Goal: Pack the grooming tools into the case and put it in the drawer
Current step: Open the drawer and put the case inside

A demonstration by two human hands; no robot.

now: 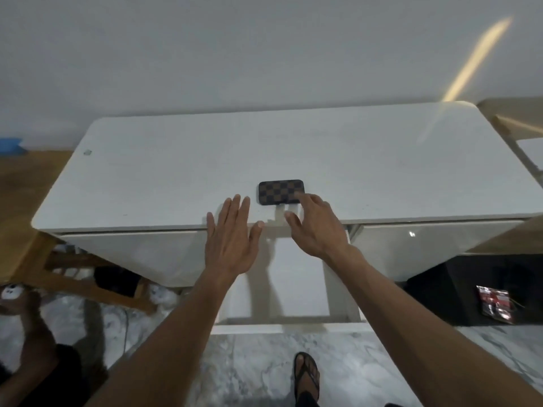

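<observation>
A small brown checkered case (280, 191) lies closed and flat on the white table top (182, 171), near the front edge. My right hand (316, 224) hovers just in front of it, fingers spread, with the fingertips at the case's near right corner. My left hand (232, 239) is flat and open to the left of the case, holding nothing. Below both hands a white drawer (293, 292) is pulled out from under the table; its inside looks bare. No loose grooming tools are visible.
A second drawer front (426, 245) to the right is closed. A wooden chair frame (58, 268) stands at the left, a dark box with a red packet (495, 304) at the right. My sandalled foot (307, 377) is on the marble floor.
</observation>
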